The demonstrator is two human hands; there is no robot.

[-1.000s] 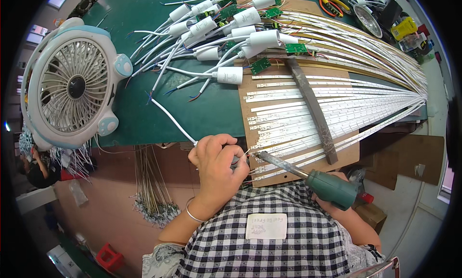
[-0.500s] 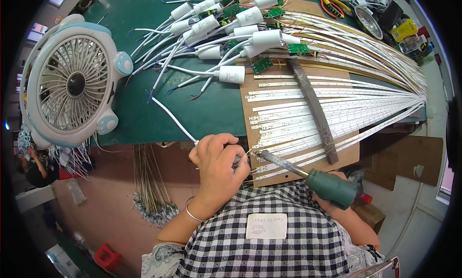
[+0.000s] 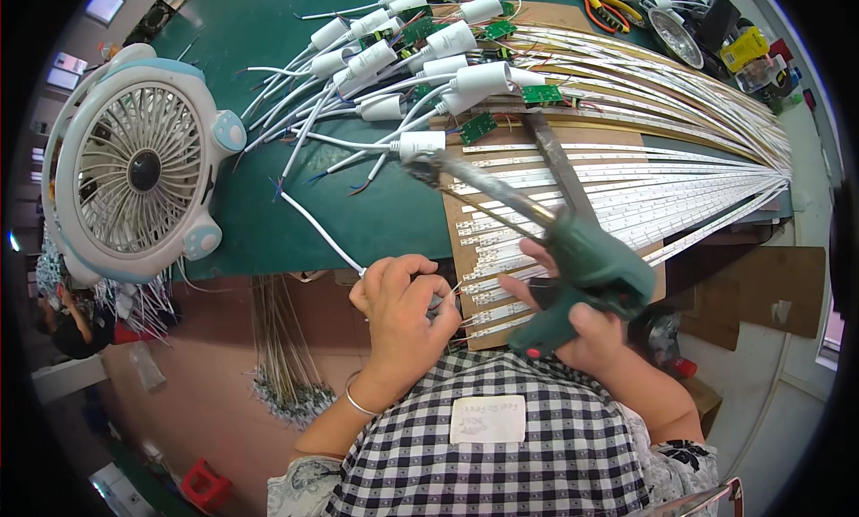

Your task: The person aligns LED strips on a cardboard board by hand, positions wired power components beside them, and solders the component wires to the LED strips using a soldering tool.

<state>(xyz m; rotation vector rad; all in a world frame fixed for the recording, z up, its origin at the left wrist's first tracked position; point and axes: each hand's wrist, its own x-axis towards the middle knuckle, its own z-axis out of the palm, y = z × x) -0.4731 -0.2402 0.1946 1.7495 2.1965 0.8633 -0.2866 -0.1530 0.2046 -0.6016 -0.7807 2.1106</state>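
My left hand (image 3: 403, 307) is closed near the table's front edge, by the ends of the LED strips. A white cable (image 3: 322, 233) runs into it from the table; the part inside the fingers is mostly hidden, with only a bit of grey and thin wires showing. My right hand (image 3: 598, 340) grips a green soldering gun (image 3: 601, 266), its index finger stretched out near the trigger. The blurred metal tip points left, above the strips and near a white lamp cap (image 3: 420, 144). Many white LED strips (image 3: 617, 204) fan out on a brown board (image 3: 483, 341).
A dark metal bar (image 3: 559, 164) lies across the strips. Several cabled lamp caps with green circuit boards (image 3: 541, 95) are heaped behind. A fan (image 3: 143, 168) stands at left. Pliers (image 3: 608, 14) and a metal dish (image 3: 676, 38) lie back right. Bundled strips (image 3: 284, 338) hang below the table.
My right hand has lifted the soldering gun away from the strip ends, up and to the left, turning its body upward. The left hand has stayed almost in place.
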